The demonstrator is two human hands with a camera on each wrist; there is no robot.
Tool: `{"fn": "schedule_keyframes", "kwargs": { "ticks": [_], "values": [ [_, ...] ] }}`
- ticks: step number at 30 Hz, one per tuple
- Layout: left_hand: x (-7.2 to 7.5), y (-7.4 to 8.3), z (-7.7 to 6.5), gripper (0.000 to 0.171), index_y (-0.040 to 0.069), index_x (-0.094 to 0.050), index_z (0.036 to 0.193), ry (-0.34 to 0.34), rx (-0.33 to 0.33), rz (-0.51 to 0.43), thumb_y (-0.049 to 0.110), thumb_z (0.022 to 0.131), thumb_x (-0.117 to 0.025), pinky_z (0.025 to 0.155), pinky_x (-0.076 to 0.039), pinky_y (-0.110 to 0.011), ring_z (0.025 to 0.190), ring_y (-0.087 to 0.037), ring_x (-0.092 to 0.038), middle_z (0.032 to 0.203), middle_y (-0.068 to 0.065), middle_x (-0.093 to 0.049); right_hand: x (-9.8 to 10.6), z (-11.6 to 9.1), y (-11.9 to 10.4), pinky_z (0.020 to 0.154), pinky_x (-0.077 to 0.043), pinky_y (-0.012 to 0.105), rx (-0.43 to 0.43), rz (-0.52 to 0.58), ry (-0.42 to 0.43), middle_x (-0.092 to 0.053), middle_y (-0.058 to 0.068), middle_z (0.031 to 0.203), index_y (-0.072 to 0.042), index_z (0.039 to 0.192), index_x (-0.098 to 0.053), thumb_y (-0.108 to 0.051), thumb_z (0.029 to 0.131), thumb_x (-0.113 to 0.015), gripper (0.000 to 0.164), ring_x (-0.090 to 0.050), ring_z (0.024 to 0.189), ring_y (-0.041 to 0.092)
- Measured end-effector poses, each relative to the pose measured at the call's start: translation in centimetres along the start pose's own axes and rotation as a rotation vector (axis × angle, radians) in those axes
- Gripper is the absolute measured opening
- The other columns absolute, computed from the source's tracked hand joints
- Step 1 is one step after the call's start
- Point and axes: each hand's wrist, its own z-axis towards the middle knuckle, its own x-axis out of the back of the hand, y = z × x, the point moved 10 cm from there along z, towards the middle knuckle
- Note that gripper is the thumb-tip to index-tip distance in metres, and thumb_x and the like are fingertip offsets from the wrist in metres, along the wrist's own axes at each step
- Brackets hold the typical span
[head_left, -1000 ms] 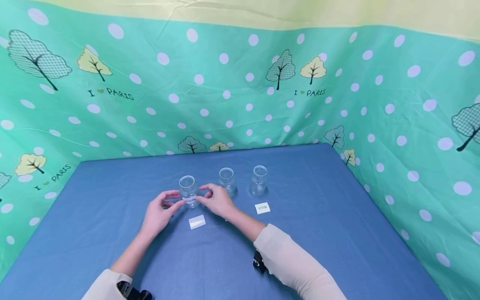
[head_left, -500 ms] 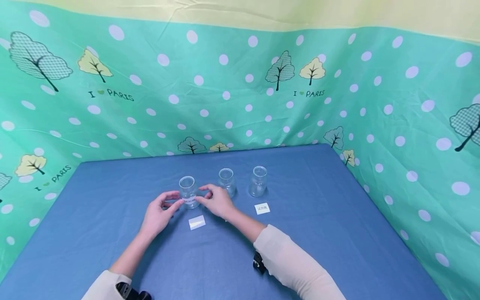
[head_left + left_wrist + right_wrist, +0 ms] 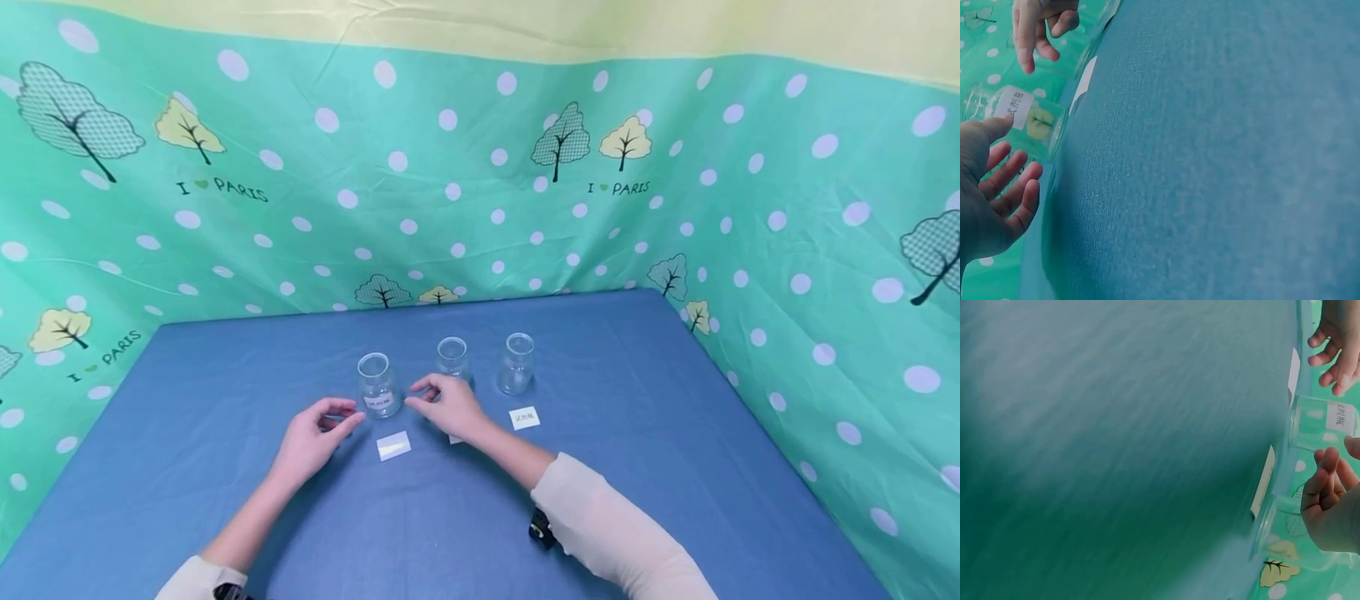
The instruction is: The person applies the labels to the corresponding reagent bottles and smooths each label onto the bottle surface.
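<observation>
A clear glass jar (image 3: 377,385) stands upright on the blue-covered table, a white label (image 3: 1014,106) with handwritten characters on its front. My left hand (image 3: 315,435) is just left of the jar, fingers relaxed and slightly bent, holding nothing. On the jar's other side is my right hand (image 3: 452,408), apart from the glass, its fingers loosely bent and nothing in them. It partly covers a second glass jar (image 3: 452,354) behind it. In front of the labelled jar lies a small white piece of paper (image 3: 393,446) with a pale yellowish strip.
A third glass jar (image 3: 516,365) stands to the right, with a handwritten white label card (image 3: 524,417) lying before it. Another white slip (image 3: 456,439) peeks out from under my right wrist. Green dotted curtain (image 3: 480,167) encloses the table (image 3: 480,533) at the back and sides.
Both hands have let go of the labelled jar and drawn slightly apart, the right moving right and the left a little left and down. The label is now uncovered. The jars have stayed put.
</observation>
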Motion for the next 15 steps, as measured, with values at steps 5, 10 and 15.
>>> {"fn": "schedule_keyframes", "kwargs": {
  "ticks": [5, 10, 15],
  "values": [
    [-0.8, 0.9, -0.5, 0.032, 0.008, -0.066, 0.105, -0.068, -0.005, 0.02, 0.032, 0.085, -0.068, 0.06, -0.049, -0.021, 0.074, -0.008, -0.061, 0.096, -0.007, -0.069, 0.9, -1.0, 0.5, 0.065, -0.045, 0.019, 0.017, -0.037, -0.024, -0.067, -0.001, 0.081, -0.013, 0.098, -0.07, -0.027, 0.085, -0.068, 0.019, -0.057, 0.073, 0.006],
    [-2.4, 2.2, -1.0, 0.028, 0.008, -0.067, 0.102, -0.155, -0.004, -0.004, 0.03, 0.084, -0.07, 0.058, -0.048, -0.022, 0.071, -0.01, -0.061, 0.091, -0.004, -0.069, 2.1, -1.9, 1.5, 0.063, -0.045, 0.02, 0.013, -0.06, -0.046, -0.067, -0.001, 0.081, -0.014, 0.096, -0.07, -0.027, 0.085, -0.067, 0.017, -0.058, 0.073, 0.007],
    [-4.3, 3.8, -1.3, 0.027, 0.008, -0.067, 0.1, -0.234, -0.019, 0.027, 0.029, 0.083, -0.07, 0.061, -0.048, -0.021, 0.071, -0.008, -0.059, 0.088, -0.002, -0.068, 3.4, -2.8, 2.4, 0.063, -0.044, 0.019, 0.008, -0.074, -0.069, -0.067, 0.0, 0.08, -0.012, 0.093, -0.07, -0.023, 0.085, -0.067, 0.014, -0.058, 0.074, 0.01]
  ]
}}
